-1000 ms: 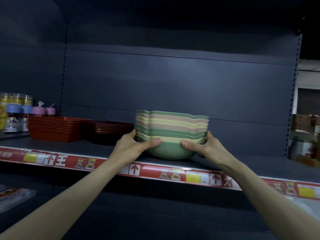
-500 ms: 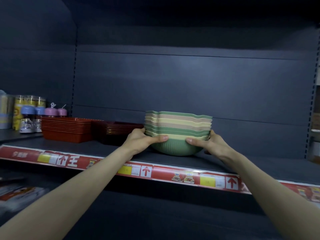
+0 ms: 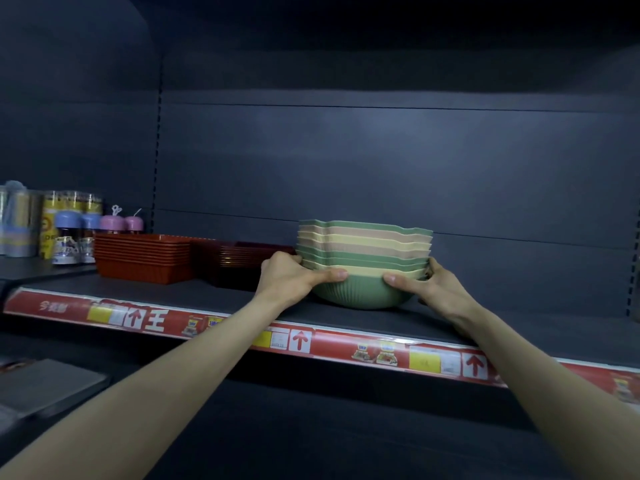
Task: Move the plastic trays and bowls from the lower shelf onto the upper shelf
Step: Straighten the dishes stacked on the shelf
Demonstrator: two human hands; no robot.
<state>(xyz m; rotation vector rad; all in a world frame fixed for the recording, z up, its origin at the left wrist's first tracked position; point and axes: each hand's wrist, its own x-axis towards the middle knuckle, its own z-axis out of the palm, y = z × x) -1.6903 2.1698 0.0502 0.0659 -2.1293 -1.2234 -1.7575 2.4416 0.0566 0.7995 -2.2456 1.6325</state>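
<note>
Green-and-cream plastic bowl stack (image 3: 363, 251) centre frame, apparently seated on upper shelf (image 3: 173, 296), right of red trays (image 3: 142, 258) and dark trays (image 3: 239, 265). Opposite sides clasped under lowest rims by left grip (image 3: 287, 275), right grip (image 3: 433, 289), thumbs forward: probably keeping nested stack square, untipped, before release.

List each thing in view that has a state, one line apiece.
stack of bowls, nested, upright, sitting on the upper shelf, gripped on both sides.
left hand, curled round the stack's left rim.
right hand, curled round the stack's right rim.
red trays, nested in a stack, untouched.
dark trays, nested in a stack, right of the red ones.
bottles, upright, capped.
</note>
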